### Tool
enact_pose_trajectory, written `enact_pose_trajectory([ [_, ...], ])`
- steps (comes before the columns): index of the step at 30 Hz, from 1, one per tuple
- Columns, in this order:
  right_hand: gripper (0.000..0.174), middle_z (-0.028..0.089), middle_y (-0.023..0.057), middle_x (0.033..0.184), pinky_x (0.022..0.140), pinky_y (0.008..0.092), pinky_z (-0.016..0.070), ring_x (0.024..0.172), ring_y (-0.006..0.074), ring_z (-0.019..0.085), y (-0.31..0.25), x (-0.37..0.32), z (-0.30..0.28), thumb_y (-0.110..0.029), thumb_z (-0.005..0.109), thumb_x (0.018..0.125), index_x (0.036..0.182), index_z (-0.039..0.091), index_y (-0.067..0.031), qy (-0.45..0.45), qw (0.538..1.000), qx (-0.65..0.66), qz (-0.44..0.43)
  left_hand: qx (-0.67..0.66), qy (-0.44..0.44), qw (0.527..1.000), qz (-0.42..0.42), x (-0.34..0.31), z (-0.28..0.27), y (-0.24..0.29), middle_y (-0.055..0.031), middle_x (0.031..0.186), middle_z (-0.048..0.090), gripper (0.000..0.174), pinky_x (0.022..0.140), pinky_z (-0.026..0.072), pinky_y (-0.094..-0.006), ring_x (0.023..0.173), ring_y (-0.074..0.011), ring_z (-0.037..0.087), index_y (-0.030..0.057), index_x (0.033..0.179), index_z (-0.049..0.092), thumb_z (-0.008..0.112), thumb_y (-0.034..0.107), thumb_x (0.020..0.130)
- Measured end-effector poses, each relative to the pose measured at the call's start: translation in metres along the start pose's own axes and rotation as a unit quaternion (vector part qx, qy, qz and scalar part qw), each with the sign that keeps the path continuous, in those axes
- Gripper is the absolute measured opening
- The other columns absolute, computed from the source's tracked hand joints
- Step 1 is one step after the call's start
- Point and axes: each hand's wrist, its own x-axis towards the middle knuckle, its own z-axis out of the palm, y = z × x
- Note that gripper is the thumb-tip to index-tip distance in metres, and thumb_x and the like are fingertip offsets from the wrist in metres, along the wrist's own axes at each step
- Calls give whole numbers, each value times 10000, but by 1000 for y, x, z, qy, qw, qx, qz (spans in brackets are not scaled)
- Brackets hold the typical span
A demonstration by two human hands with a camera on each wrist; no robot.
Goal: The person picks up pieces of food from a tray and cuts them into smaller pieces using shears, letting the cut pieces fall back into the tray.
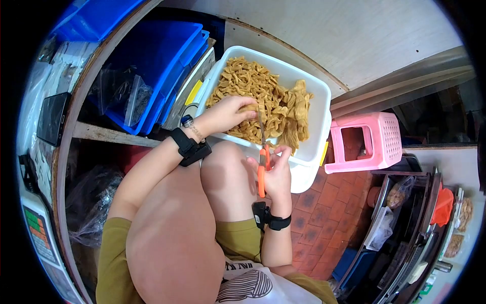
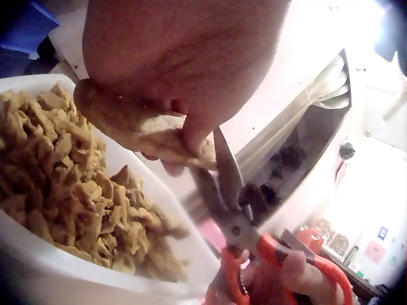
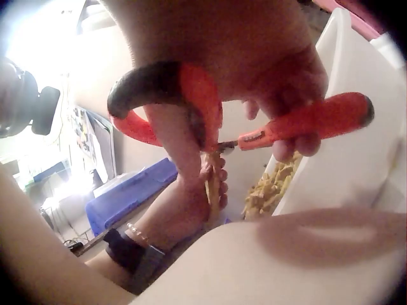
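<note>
My left hand (image 1: 228,114) pinches a folded tan piece of food (image 2: 146,133), soft-looking and wrinkled, above a white plastic tub (image 1: 324,96). In my right hand (image 1: 278,175) is a pair of scissors (image 2: 235,232) with orange-red and black handles, the thumb through one loop and fingers round the other. The scissor blades stand apart at the end of the held piece, close to the left fingertips. Short cut pieces (image 1: 243,76) heap the tub's left side. Longer, uncut bundles (image 1: 299,104) lie on the right.
The tub stands right in front of the bare knees. A pink plastic stool (image 1: 387,142) is to its right on the red tiled floor (image 1: 316,218). Blue crates (image 1: 167,76) sit on a shelf at the left. A rack of trays (image 1: 400,228) stands at the lower right.
</note>
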Motion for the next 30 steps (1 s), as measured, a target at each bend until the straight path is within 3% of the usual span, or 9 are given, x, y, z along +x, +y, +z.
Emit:
enact_pose_trajectory([
  [5,741,603,89,720,640,357,478,640,269,596,2,-1,1,-465,817,681,1056,333,-47,-1,1000,4,-8,-10,-26,999,18,-1,-1,3,-124,814,632,239,693,459,-334,749,-192,594,21,1017,628,640,218,882],
  [10,747,637,110,770,677,366,486,686,298,625,3,-2,2,-482,797,701,1081,331,-39,-17,999,11,-25,-9,-116,993,7,-2,-7,10,-118,811,658,227,715,479,-328,767,-191,629,21,1012,633,646,201,874],
  [17,714,636,103,741,647,355,485,658,273,622,3,-2,3,-455,807,706,1065,332,-60,-24,999,32,-18,-40,-107,993,-8,-3,-5,7,-110,821,668,234,725,489,-303,798,-144,638,-1,1019,619,625,198,898],
  [22,650,579,70,615,540,313,452,512,184,530,3,-1,3,-374,836,703,969,321,-81,-10,996,79,-33,-89,-115,989,-21,-2,-6,6,-102,834,666,283,730,480,-293,787,-126,609,-19,1038,613,630,231,906],
  [26,608,539,56,564,508,280,417,483,136,455,2,-2,7,-337,835,713,914,318,-88,-4,995,100,-10,-32,-60,998,-2,-2,-3,-1,-102,856,663,326,725,470,-292,793,-122,586,-24,1053,612,636,265,903],
  [28,539,497,-7,514,443,218,326,478,51,381,5,-1,10,-240,818,759,893,318,-93,16,995,88,-45,-42,-43,998,-10,0,-4,-3,-99,864,654,367,717,464,-299,803,-124,574,-27,1068,611,638,300,902],
  [30,534,491,-13,507,442,218,324,485,43,381,7,-1,10,-237,818,760,881,318,-95,18,994,97,-48,-48,-41,998,-7,1,-2,-6,-88,844,645,347,705,460,-294,784,-118,568,-24,1043,614,630,295,909],
])
